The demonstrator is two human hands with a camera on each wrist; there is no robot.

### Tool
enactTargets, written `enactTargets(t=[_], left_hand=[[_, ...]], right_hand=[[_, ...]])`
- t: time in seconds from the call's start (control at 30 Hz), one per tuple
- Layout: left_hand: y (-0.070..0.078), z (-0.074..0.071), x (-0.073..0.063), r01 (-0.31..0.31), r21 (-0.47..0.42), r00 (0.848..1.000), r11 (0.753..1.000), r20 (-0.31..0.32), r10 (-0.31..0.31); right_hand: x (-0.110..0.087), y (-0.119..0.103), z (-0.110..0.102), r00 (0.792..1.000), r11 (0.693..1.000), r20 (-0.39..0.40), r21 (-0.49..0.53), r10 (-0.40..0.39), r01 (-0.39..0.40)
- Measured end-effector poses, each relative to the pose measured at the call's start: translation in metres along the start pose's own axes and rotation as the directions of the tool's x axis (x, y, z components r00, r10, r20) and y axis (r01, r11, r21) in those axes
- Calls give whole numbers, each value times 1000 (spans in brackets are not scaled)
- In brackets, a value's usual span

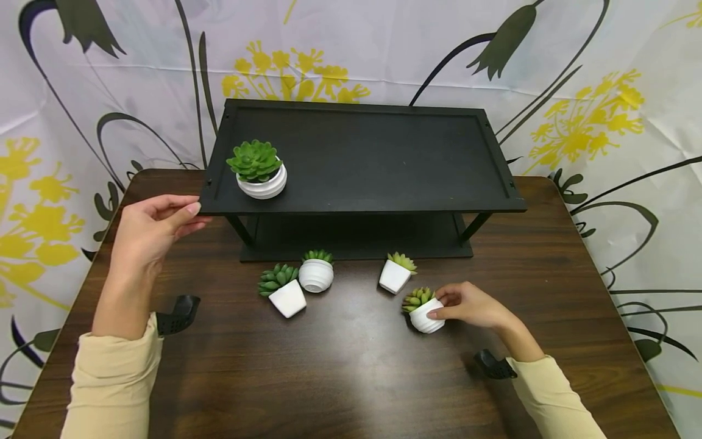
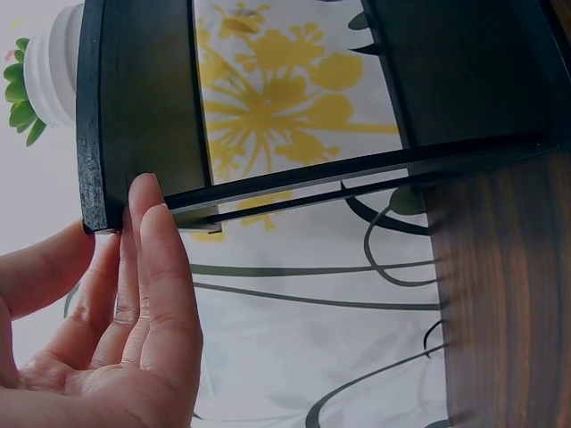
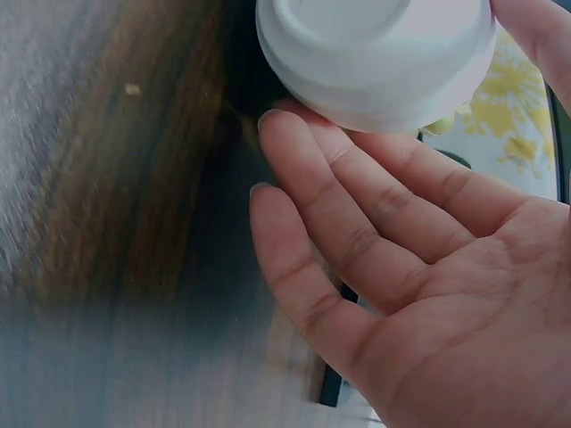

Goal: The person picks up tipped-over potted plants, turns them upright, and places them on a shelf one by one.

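Left hand [image 1: 150, 231] pinches shelf [image 1: 373, 158], right hand [image 1: 474, 305] grips pot [image 1: 426, 319]

A flower-printed cloth [image 1: 384, 49] hangs behind the wood-grain counter [image 1: 329, 378]. The left hand is at the shelf's front-left corner; the tilted pot, perhaps touching the counter, lies before the shelf's right half.

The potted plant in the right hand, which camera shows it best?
The head view, because the leaves and most of the white pot show in the right hand. The right wrist view gives mainly the pot's underside and side, cut off at the top. The left wrist view doesn't show it.
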State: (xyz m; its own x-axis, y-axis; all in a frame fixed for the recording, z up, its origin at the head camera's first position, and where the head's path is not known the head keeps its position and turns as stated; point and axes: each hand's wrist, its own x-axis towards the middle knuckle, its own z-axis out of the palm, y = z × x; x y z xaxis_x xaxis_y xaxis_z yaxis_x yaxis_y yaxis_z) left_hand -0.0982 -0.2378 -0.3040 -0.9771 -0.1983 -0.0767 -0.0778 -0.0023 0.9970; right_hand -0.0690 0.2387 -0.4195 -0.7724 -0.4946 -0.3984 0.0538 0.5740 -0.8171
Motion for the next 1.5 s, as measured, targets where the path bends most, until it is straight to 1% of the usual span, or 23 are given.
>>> enactTargets(t=[0.03,0.3,0.33,0.37,0.6,0.83,1.1,1.33,1.5], left_hand=[[0,0,0,0,20,1000,1000,-4,0],[0,0,-1,0,29,1000,1000,-3,0],[0,0,-1,-2,47,1000,999,-7,2],[0,0,-1,-3,46,1000,999,-7,3],[0,0,-1,0,59,1000,998,-14,1],[1,0,-2,-1,73,1000,997,-11,2],[1,0,-2,-5,60,1000,998,-9,5],[1,0,-2,-4,69,1000,998,-13,5],[0,1,-1,-11,50,1000,999,-10,12]], right_hand=[[0,0,-1,1000,1000,-9,-3,2,-2],[0,3,-15,993,997,-107,-45,56,-61],[0,3,-16,991,996,-118,-51,61,-67],[0,3,-18,990,996,-128,-49,65,-72],[1,6,-24,983,998,-176,-25,55,-60],[1,9,-26,979,997,-198,-55,43,-55],[2,8,-26,977,998,-213,-58,5,-17],[4,10,-26,977,998,-214,-69,-11,-4],[5,11,-26,979,998,-204,-59,-11,-1]])
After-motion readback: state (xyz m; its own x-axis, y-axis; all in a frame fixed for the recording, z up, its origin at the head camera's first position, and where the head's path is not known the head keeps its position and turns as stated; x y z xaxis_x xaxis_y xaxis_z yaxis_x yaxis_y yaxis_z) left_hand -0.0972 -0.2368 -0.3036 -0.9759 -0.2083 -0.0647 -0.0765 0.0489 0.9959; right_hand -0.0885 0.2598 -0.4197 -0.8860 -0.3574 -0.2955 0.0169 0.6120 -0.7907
